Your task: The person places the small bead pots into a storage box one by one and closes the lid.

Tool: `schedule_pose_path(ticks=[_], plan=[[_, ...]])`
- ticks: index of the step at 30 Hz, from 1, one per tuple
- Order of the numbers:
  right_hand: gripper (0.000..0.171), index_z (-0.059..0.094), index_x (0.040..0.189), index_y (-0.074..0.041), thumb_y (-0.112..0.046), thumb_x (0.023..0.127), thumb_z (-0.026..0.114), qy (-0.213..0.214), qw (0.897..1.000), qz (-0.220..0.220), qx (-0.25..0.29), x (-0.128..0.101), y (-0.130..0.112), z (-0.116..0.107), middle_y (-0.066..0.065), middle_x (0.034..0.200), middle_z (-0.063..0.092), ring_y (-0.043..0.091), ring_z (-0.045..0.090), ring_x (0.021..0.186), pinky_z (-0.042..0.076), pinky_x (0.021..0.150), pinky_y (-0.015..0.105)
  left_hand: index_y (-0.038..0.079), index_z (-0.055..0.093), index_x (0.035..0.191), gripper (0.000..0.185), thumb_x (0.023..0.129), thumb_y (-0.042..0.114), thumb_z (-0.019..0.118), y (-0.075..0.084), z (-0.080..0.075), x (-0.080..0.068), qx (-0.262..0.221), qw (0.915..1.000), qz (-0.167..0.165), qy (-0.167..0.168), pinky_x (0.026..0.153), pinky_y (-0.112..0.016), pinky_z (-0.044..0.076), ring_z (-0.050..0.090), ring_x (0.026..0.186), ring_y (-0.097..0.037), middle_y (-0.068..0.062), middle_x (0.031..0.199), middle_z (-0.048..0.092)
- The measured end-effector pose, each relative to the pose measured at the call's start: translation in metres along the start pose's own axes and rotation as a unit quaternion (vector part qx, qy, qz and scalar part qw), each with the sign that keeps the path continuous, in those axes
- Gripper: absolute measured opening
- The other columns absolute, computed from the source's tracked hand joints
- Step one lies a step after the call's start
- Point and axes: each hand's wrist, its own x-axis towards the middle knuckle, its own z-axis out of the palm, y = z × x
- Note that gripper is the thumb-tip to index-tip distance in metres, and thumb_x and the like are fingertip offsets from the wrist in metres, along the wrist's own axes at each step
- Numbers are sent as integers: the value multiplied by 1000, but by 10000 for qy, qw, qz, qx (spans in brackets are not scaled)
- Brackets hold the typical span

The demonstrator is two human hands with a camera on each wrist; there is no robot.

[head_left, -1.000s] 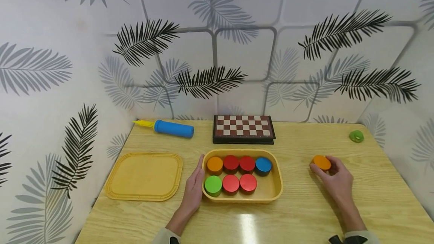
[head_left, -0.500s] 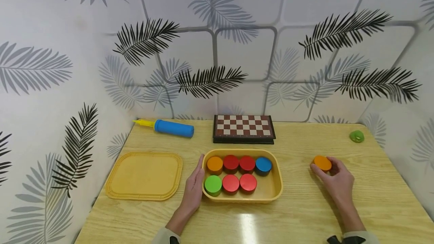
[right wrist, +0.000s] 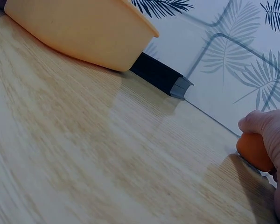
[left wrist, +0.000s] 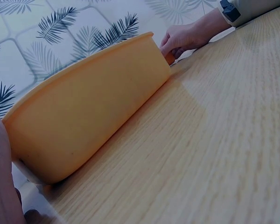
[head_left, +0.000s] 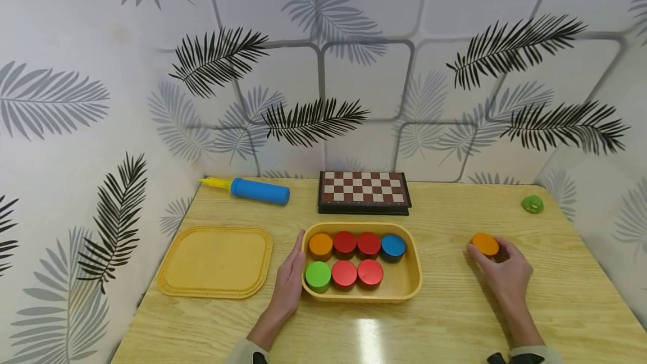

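My right hand [head_left: 509, 275] pinches an orange cylinder [head_left: 484, 244] between thumb and fingers, to the right of the yellow tub. In the right wrist view this orange cylinder [right wrist: 254, 151] is close over the wooden table, partly covered by the hand. My left hand [head_left: 287, 282] lies with straight fingers along the left wall of the yellow tub [head_left: 416, 274]. Two rows of short cylinders sit in the tub: an orange one [head_left: 320, 246], several red ones [head_left: 345, 245], a blue one [head_left: 392, 247] and a green one [head_left: 318, 276]. The tub's front right corner shows bare floor.
A flat yellow lid [head_left: 214, 263] lies left of the tub. Behind the tub is a checkered game board [head_left: 363, 190]; a blue pump [head_left: 260, 191] with a yellow nozzle lies at the back left. A small green object [head_left: 533, 204] is at the back right.
My right hand has shifted slightly to the right with the orange cylinder still pinched. The left hand and the tub keep their places.
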Motion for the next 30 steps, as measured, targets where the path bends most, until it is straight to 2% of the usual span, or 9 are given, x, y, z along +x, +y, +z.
schedule_pose_path(ticks=[11,17,25,30], plan=[[57,73,124,0,-25,78,94,-113,9998,113,96,-1,-3,0,4,99,69,-7,57,77,44,68,2,7,24,166,53,117,27,29,0,0,0,25,10000,95,-13,122,-15,18,23,157,-19,-12,172,25],[57,73,124,0,-28,78,94,-185,9998,88,17,-3,-10,0,10,105,70,-5,56,81,43,70,2,8,25,166,53,117,27,29,-2,0,0,39,10000,68,24,123,-19,19,23,157,-19,-11,172,25],[61,72,128,-1,-35,82,92,-736,9972,-35,-117,-13,-40,1,18,116,73,-6,55,88,42,78,6,10,25,167,53,117,28,30,-1,0,1,-39,10000,11,3,123,-19,19,23,157,-17,-9,172,25],[60,71,127,1,-31,81,93,-1072,9934,-390,-135,-22,-59,1,18,114,75,-12,56,87,45,78,3,8,25,166,53,117,27,30,1,0,0,-46,10000,23,-21,122,-15,19,23,156,-16,-11,172,24]])
